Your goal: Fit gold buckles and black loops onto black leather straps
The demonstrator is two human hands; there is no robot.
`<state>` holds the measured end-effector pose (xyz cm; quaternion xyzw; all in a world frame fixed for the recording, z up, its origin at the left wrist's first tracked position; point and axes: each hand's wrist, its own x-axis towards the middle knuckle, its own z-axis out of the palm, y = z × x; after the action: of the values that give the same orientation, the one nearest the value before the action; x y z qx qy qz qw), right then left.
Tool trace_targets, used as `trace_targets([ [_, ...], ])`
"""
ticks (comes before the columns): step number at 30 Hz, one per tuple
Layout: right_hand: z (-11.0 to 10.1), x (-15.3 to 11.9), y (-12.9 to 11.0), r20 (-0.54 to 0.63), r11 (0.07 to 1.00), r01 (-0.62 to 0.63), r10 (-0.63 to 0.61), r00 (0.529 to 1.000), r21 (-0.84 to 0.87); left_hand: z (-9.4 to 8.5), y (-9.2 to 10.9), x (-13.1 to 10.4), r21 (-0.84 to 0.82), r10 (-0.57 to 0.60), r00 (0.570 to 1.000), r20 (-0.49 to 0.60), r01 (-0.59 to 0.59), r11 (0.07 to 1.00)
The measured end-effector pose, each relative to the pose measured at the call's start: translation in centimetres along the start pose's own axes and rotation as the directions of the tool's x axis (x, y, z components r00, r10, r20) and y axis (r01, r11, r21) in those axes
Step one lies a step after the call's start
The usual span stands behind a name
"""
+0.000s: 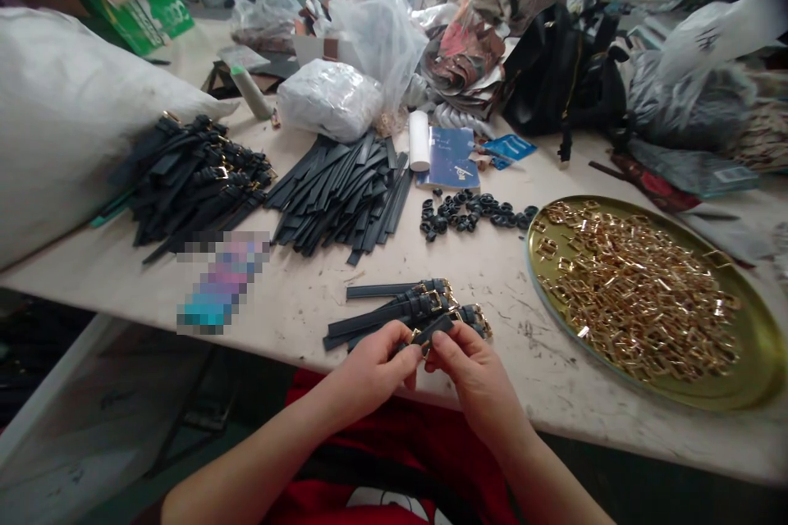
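Between my two hands, close to the table's front edge, is a short dark strap (pixel 436 330) with a small gold buckle (pixel 416 335). My left hand (pixel 387 357) pinches the buckle end, thumb on top. The fingers of my right hand (pixel 461 351) are closed on the strap itself. Just behind the hands lies a small heap of buckled straps (pixel 382 312), their gold buckles pointing right. Part of that heap is hidden by my fingers.
A round gold tray (pixel 754 361) heaped with gold buckles (pixel 634 287) stands at right. Black strap loops (pixel 474 212), plain dark straps (pixel 345 189) and a pile of buckled straps (pixel 197 172) lie further back. A white roll (pixel 419 141) stands by a blue booklet (pixel 454 156).
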<state>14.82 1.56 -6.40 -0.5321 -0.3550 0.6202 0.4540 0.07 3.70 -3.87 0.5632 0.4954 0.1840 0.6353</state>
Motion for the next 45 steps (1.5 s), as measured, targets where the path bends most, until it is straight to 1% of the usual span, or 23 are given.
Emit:
trace_targets([
  [4,0.2,-0.2,0.1,-0.028,0.997,0.047,-0.048,0.998,-0.054,0.3,-0.2,0.0,-0.027,-0.062,0.998,0.008,0.063,0.998],
  [10,0.4,-1.2,0.0,-0.082,0.980,0.123,-0.137,0.987,-0.156,1.0,-0.5,-0.8,-0.052,-0.057,0.998,-0.031,0.056,0.997],
  [12,0.5,-1.9,0.1,-0.104,0.958,0.161,-0.190,0.976,-0.238,1.3,-0.6,-1.2,-0.056,-0.059,0.997,-0.042,0.056,0.997],
  [14,0.5,-2.7,0.4,-0.128,0.879,0.265,-0.339,0.932,-0.397,1.7,-0.6,-1.7,-0.037,-0.028,0.997,-0.076,0.025,0.999],
  [16,0.4,-3.5,0.7,-0.082,0.747,0.396,-0.511,0.855,-0.534,2.0,-0.5,-2.4,0.024,0.033,0.988,-0.150,-0.030,0.999],
  [17,0.4,-3.8,0.8,-0.051,0.701,0.439,-0.559,0.827,-0.562,2.2,-0.4,-2.9,0.066,0.066,0.981,-0.184,-0.054,0.996],
  [18,0.3,-4.1,0.8,-0.033,0.692,0.456,-0.568,0.823,-0.559,2.3,-0.2,-3.3,0.107,0.089,0.975,-0.201,-0.068,0.992],
  [19,0.3,-4.4,0.8,-0.030,0.727,0.441,-0.534,0.845,-0.526,2.4,0.0,-3.8,0.139,0.103,0.975,-0.197,-0.076,0.987],
  [20,0.3,-4.6,0.7,-0.043,0.794,0.396,-0.466,0.884,-0.461,2.5,0.3,-4.3,0.160,0.111,0.979,-0.171,-0.083,0.984],
  [22,0.4,-5.1,0.3,-0.041,0.933,0.249,-0.268,0.963,-0.258,2.5,0.9,-5.3,0.174,0.123,0.989,-0.087,-0.107,0.979],
  [24,0.6,-5.6,-0.2,0.025,0.991,0.124,-0.122,0.992,-0.057,2.3,1.3,-6.0,0.165,0.144,0.989,-0.027,-0.138,0.977],
  [25,0.7,-5.8,-0.5,0.049,0.995,0.102,-0.102,0.994,0.000,2.2,1.4,-6.2,0.162,0.154,0.988,-0.017,-0.150,0.975],
  [27,1.1,-6.4,-1.0,0.062,0.988,0.154,-0.154,0.986,0.004,2.1,1.5,-6.3,0.154,0.145,0.989,-0.030,-0.139,0.978],
  [29,1.3,-6.8,-1.5,0.075,0.961,0.265,-0.260,0.963,-0.076,2.0,1.6,-6.2,0.147,0.136,0.987,-0.083,-0.122,0.981],
  [31,1.1,-6.6,-2.1,0.154,0.922,0.348,-0.324,0.933,-0.169,1.8,1.7,-5.8,0.144,0.181,0.977,-0.116,-0.164,0.976],
  [33,0.1,-5.4,-2.9,0.258,0.891,0.378,-0.315,0.913,-0.251,1.6,1.8,-5.3,0.168,0.253,0.964,-0.086,-0.236,0.957],
  [35,-1.7,-2.7,-4.0,0.264,0.843,0.399,-0.318,0.911,-0.361,1.3,1.8,-4.4,0.207,0.275,0.960,-0.060,-0.257,0.944],
  [37,-4.2,1.3,-5.3,0.137,0.715,0.403,-0.401,0.906,-0.571,0.8,1.8,-3.3,0.222,0.255,0.963,-0.092,-0.229,0.948],
  [38,-5.6,3.6,-6.0,0.067,0.590,0.375,-0.475,0.877,-0.715,0.6,1.8,-2.7,0.205,0.238,0.965,-0.109,-0.212,0.956],
  [39,-6.9,5.9,-6.6,0.024,0.421,0.295,-0.540,0.842,-0.858,0.3,1.7,-2.0,0.174,0.219,0.969,-0.112,-0.198,0.965],
  [41,-9.0,10.5,-7.6,-0.012,0.302,0.202,-0.582,0.813,-0.932,-0.1,1.8,-0.6,0.108,0.185,0.979,-0.087,-0.175,0.979],
  [43,-10.3,14.2,-8.0,-0.015,0.239,0.149,-0.571,0.821,-0.959,-0.5,1.8,0.6,0.065,0.151,0.987,-0.062,-0.147,0.987],
  [45,-10.8,16.8,-7.9,-0.012,0.190,0.110,-0.544,0.839,-0.976,-0.9,1.8,1.6,0.046,0.113,0.992,-0.048,-0.111,0.993],
])
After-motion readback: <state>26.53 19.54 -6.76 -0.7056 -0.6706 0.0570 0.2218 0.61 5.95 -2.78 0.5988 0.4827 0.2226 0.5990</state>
